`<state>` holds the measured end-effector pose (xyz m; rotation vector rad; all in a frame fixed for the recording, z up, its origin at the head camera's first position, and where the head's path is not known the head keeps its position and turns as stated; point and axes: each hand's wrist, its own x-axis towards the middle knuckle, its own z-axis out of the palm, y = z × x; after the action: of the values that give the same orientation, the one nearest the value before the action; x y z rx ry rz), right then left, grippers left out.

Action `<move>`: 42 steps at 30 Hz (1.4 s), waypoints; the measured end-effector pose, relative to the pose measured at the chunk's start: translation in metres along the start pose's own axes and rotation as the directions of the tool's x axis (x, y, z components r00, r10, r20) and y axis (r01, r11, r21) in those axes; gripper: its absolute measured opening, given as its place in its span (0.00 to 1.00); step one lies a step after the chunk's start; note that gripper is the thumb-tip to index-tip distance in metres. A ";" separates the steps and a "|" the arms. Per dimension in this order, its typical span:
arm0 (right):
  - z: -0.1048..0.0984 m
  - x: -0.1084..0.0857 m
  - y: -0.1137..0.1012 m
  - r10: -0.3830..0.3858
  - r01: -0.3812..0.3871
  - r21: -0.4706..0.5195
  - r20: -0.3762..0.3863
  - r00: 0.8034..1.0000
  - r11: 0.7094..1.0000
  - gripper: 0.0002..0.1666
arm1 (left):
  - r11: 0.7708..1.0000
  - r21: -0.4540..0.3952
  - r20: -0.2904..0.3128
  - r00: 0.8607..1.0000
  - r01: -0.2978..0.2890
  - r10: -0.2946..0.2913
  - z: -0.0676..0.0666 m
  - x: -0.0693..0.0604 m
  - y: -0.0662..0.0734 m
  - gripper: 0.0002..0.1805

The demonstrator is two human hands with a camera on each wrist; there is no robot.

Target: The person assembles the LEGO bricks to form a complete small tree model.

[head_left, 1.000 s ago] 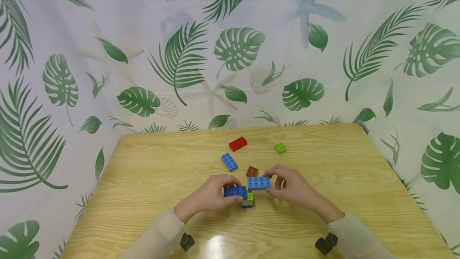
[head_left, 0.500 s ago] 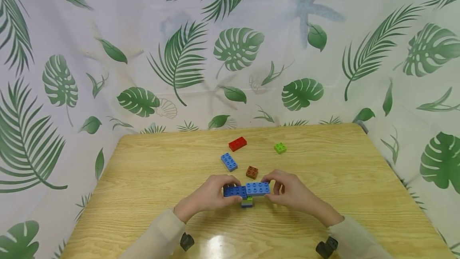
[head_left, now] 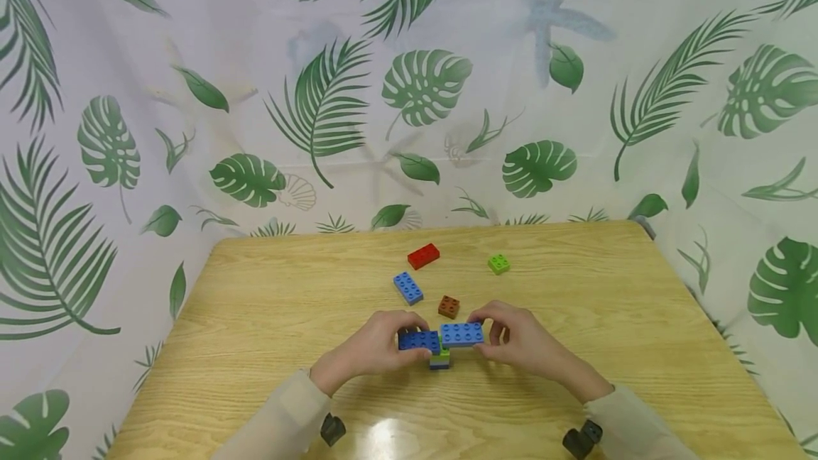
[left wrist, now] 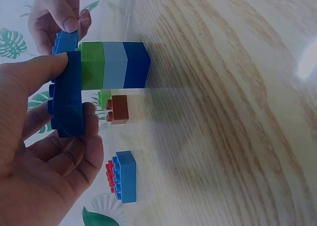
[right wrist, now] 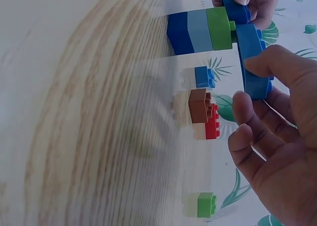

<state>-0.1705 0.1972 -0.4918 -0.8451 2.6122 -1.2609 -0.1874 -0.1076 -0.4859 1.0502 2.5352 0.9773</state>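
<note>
A small tower stands on the table, with a dark blue brick [left wrist: 137, 65] at the bottom, a pale blue brick [left wrist: 114, 65] in the middle and a lime green brick [left wrist: 92, 65] above. My left hand [head_left: 382, 343] pinches a long dark blue brick [head_left: 418, 341] that sits across the left part of the tower's top. Between thumb and fingers my right hand [head_left: 520, 339] holds a long lighter blue brick [head_left: 462, 333]. Its inner end is over the green brick's right studs, and a stud still shows there in the right wrist view. Its outer part sticks out to the right, unsupported.
Behind the tower lie a brown square brick [head_left: 449, 307], a blue brick [head_left: 408, 288], a red brick [head_left: 424, 256] and a small lime green brick [head_left: 498, 263]. A leaf-print curtain [head_left: 345, 112] hangs along the table's [head_left: 255, 282] back edge.
My right hand has lowered the lighter blue brick and brought it left against the dark blue one, then shifted it slightly right. The left hand has stayed in place.
</note>
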 end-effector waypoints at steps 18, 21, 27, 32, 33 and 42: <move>0.011 0.005 -0.006 -0.049 0.049 -0.031 0.002 0.999 0.998 0.25 | 1.000 -0.006 -0.003 1.000 0.001 -0.001 -0.001 -0.001 0.001 0.19; 0.013 0.005 -0.007 -0.045 0.045 -0.030 -0.012 0.999 0.999 0.23 | 1.000 -0.011 0.000 1.000 0.002 -0.002 -0.001 -0.001 0.001 0.19; 0.018 0.006 -0.006 -0.014 0.014 -0.027 -0.011 1.000 1.000 0.25 | 1.000 -0.007 0.005 1.000 0.002 -0.002 -0.001 0.000 0.000 0.19; 0.018 0.006 -0.008 -0.031 0.031 -0.023 -0.007 0.999 0.999 0.25 | 1.000 -0.003 0.005 1.000 0.006 -0.006 -0.001 0.000 0.000 0.19; 0.018 0.006 -0.009 -0.033 0.033 -0.023 -0.004 0.999 0.999 0.25 | 1.000 -0.004 0.006 1.000 0.006 -0.006 0.000 0.000 0.000 0.19; 0.017 0.007 -0.014 -0.043 0.043 -0.073 0.002 0.999 0.996 0.26 | 1.000 0.004 -0.011 1.000 -0.006 0.006 0.001 0.001 0.000 0.19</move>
<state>-0.1648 0.1754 -0.4915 -0.9186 2.6680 -1.1821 -0.1873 -0.1063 -0.4867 1.0573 2.5449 0.9830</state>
